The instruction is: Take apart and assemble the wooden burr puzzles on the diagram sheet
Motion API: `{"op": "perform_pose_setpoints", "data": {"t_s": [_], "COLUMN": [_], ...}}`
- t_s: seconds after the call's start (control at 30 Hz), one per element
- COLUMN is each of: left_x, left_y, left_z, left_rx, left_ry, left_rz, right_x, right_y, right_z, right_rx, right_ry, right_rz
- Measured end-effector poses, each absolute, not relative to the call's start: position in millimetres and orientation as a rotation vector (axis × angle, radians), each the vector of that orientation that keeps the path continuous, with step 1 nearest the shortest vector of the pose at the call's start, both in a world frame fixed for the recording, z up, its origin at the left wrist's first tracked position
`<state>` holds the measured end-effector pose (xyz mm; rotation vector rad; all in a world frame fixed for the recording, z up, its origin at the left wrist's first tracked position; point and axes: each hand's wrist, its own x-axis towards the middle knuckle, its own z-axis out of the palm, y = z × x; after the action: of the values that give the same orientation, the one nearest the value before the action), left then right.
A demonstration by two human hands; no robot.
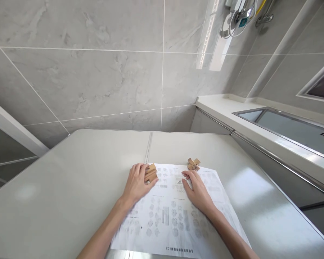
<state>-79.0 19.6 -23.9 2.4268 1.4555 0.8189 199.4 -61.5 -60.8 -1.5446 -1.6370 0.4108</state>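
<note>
A printed instruction sheet (172,212) with small diagrams lies on the pale table (70,187) in front of me. My left hand (136,183) rests on the sheet's far left corner, fingers touching a few loose wooden blocks (151,173). Flat on the sheet's upper middle lies my right hand (197,190), fingers together and holding nothing. Just beyond its fingertips, at the sheet's far edge, sits a small assembled wooden cross-shaped puzzle (193,164), apart from the hand.
Grey tiled wall (97,72) rises right behind the table. To the right runs a white counter (259,126) with a sunken steel sink (291,129). A seam (148,147) splits the tabletop down the middle. Pipes and fittings (243,16) hang on the wall top right.
</note>
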Motion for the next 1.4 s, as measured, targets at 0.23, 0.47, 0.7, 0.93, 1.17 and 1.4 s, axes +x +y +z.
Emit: {"op": "perform_pose_setpoints", "data": {"t_s": [0.23,0.47,0.7,0.93,1.17,1.4], "left_x": [-100.5,-104.2,-105.4,-103.5,-103.9,-104.9], "left_y": [28.7,30.4,24.1,23.9,25.2,26.4], "left_z": [-32.2,-43.8,-49.1,-48.1,-47.1,-48.1], "left_rx": [2.451,2.467,2.483,2.468,2.445,2.421], "left_ry": [1.55,1.548,1.567,1.625,1.721,1.787], "left_rz": [0.782,0.63,0.523,0.507,0.58,0.635], "right_x": [199.6,199.3,199.3,199.7,199.5,199.8], "right_y": [-63.5,-64.2,-66.6,-66.8,-66.9,-66.9], "right_z": [-60.4,-60.0,-57.5,-57.2,-56.3,-57.3], "right_rx": [-1.557,-1.576,-1.599,-1.604,-1.603,-1.605], "right_ry": [-1.641,-1.65,-1.661,-1.662,-1.661,-1.664], "right_rz": [0.425,0.459,0.502,0.519,0.521,0.515]}}
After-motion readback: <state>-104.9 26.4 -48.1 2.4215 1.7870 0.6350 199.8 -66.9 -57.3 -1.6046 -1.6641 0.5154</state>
